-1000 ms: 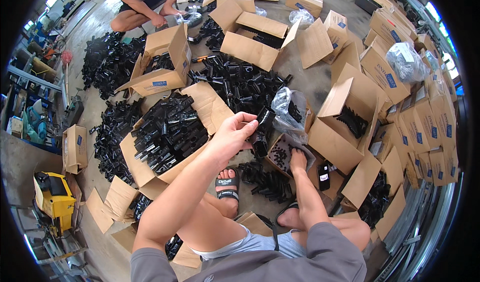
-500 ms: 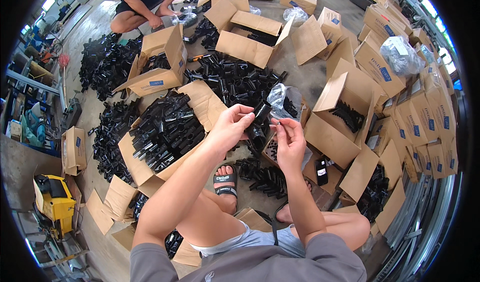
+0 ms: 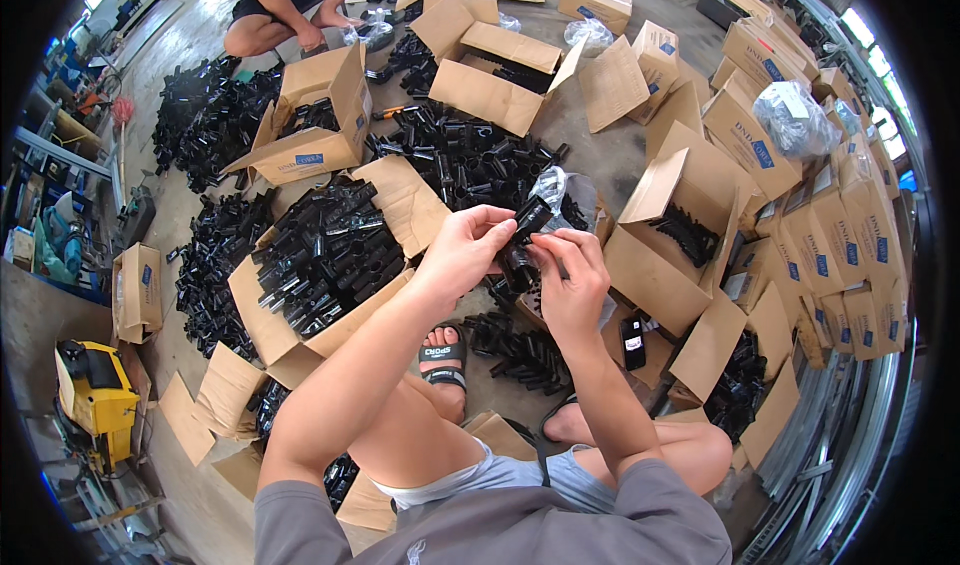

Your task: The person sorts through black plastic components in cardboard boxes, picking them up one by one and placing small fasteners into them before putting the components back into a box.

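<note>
My left hand [image 3: 466, 253] is closed on a black tubular fitting [image 3: 531, 217], held up in front of my chest with its open end tilted away. My right hand [image 3: 574, 273] pinches thumb and fingers together against the fitting's right side. Whatever lies between those fingertips is too small and hidden to name. Below my hands, a dense row of black fittings [image 3: 520, 350] covers the floor near my sandal. To the left, an open carton [image 3: 262, 310] is heaped with long black fittings [image 3: 335, 260].
Loose black fittings [image 3: 470, 160] pile up ahead. A bagged carton stands behind my right hand; an open carton [image 3: 655, 275] is farther right. A phone-like black object [image 3: 632, 343] rests on cardboard. Stacked cartons [image 3: 835, 245] line the right. Another person [image 3: 290, 10] squats at the far left.
My right hand has moved left, bringing its pinched fingertips from just beside the fitting onto its side. My left hand keeps its hold. The whole view has shifted slightly.
</note>
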`<state>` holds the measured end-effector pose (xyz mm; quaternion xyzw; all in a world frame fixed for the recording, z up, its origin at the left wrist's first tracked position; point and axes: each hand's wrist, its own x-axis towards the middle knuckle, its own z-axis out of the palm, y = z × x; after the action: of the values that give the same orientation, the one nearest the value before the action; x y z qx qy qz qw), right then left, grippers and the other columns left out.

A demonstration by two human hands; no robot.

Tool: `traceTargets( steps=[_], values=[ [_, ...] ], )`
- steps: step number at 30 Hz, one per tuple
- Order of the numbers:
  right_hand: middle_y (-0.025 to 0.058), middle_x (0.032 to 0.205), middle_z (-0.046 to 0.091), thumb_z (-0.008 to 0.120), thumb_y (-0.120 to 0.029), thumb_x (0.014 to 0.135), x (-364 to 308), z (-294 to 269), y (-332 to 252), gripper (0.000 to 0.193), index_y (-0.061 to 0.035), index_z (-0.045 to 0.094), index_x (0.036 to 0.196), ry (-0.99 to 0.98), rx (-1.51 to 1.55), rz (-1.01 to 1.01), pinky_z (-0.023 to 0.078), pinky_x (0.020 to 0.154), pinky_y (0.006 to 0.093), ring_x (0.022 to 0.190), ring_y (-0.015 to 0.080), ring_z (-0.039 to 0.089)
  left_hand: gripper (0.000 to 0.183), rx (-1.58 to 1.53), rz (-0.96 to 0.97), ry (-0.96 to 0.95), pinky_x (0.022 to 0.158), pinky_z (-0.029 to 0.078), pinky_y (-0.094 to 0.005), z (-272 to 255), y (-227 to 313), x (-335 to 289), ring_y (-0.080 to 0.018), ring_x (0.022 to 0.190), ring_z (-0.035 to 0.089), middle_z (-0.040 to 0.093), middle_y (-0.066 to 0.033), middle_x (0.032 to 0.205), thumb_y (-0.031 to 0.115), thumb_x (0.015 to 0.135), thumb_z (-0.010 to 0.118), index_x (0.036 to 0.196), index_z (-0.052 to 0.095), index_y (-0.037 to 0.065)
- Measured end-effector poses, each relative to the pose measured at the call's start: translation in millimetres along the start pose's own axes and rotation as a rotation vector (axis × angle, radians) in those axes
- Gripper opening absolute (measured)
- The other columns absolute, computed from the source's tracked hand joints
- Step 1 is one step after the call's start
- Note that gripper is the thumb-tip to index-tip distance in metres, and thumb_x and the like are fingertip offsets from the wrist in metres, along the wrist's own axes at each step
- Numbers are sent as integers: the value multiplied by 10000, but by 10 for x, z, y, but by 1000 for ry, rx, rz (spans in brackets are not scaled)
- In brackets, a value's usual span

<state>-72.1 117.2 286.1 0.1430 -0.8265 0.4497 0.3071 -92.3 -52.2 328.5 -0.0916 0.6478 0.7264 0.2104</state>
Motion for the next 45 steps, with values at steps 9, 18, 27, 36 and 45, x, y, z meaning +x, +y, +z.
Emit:
traceTargets(
  steps=[9,18,27,36,45],
  values=[
    [3,912,713,789,-27,898,-21,91,-20,147,11,734,1029,69,642,628,505,750,202,838,50,633,240,239,387,92,783,519,-245,56,-74,34,-81,957,648,720,-28,1055,128,1025,644,1231,666,7],
    [6,986,736,753,-131,952,23,-31,-117,211,-22,733,1131,31,898,912,469,697,195,833,38,645,238,382,644,318,781,557,-393,239,61,-106,-362,937,733,746,-205,1007,101,942,698,1163,705,12],
    [0,1006,749,744,-160,965,34,39,-175,210,-42,739,1139,113,871,1008,445,661,194,814,33,649,234,487,673,347,751,550,-417,296,88,-127,-382,874,717,739,-205,969,89,926,703,1147,703,14],
    [40,1049,748,716,-134,980,54,115,-212,238,-4,727,1178,157,926,1017,473,697,206,849,68,657,271,405,654,220,774,542,-349,191,-48,38,-244,853,704,726,-130,985,80,925,719,1182,666,8],
    [44,1032,743,722,-148,975,8,150,-122,251,30,729,1152,114,811,995,466,734,221,854,70,637,351,209,334,-14,800,509,-251,51,29,52,-76,896,629,682,-50,1038,51,978,688,1320,609,53]
  ],
)
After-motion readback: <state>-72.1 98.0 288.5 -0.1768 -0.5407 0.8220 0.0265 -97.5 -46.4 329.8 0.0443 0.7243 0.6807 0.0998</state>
